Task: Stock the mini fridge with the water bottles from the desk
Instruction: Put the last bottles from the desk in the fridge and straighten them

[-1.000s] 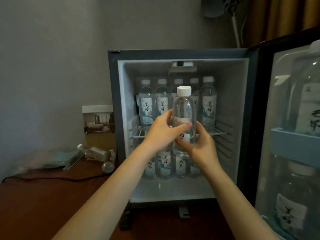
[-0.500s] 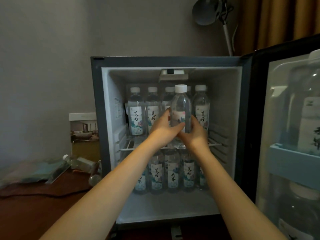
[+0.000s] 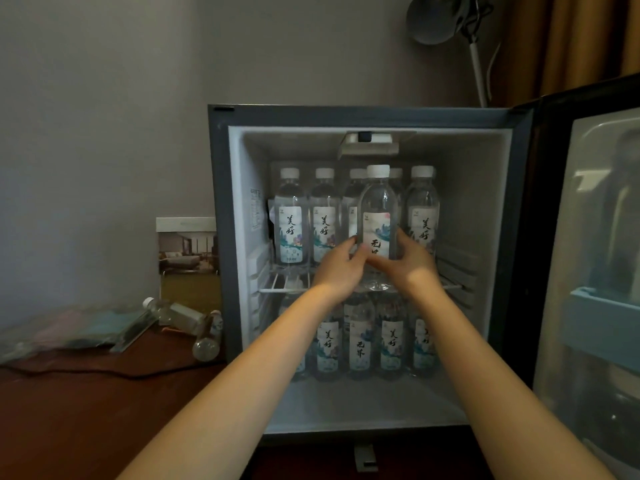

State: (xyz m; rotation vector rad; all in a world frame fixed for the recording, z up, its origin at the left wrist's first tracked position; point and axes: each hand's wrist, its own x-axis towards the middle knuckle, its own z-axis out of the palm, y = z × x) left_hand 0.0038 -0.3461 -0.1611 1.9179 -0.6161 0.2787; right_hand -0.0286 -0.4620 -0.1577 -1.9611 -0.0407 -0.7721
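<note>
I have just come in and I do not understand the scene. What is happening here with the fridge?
A person is stocking the open mini fridge with water. Both hands, left hand and right hand, hold one upright water bottle at the front of the wire shelf, before a row of bottles. More stand below. Two bottles lie on the desk.

- A grey lamp (image 3: pixel 437 16) on a pale stem stands far right, above and behind the fridge; its round shade sits against the wall (image 3: pixel 104 98)
- An ochre curtain (image 3: pixel 568 39) hangs at the far right
- A framed picture card (image 3: pixel 188 247) leans on the wall at left
- Clear plastic packets (image 3: pixel 69 332) lie far left; a dark cable (image 3: pixel 104 372) runs just nearer
</note>
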